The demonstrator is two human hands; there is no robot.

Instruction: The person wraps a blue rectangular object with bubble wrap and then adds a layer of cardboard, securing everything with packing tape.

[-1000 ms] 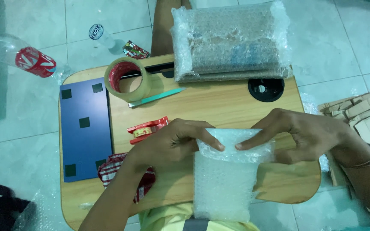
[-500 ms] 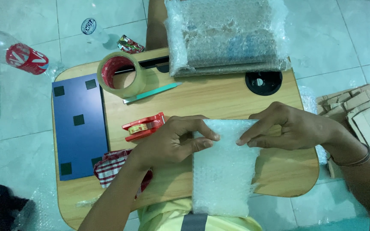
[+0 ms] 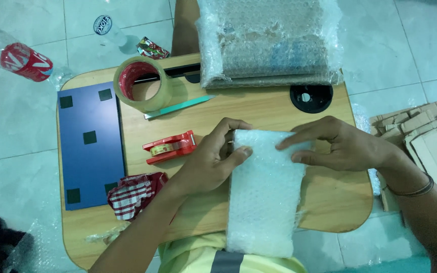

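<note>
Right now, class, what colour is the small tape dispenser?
Red, seen in the head view: the tape dispenser.

Light was bright, even and cool, with no single source in view. Shadows were soft: a faint one lay on the table point(image 3: 279, 108) just under the left hand point(image 3: 208, 162), and another under the right hand point(image 3: 340, 146). Dull glare showed on the floor tiles point(image 3: 36, 121) left of the table. The bubble wrap point(image 3: 264, 197) on the table's near side read nearly white, its texture partly washed out. Focus was fair at the table's middle; the tape roll point(image 3: 140, 88) at its far left was sharp. Some softness toward the frame corners beyond the table. No clear motion blur.
</note>
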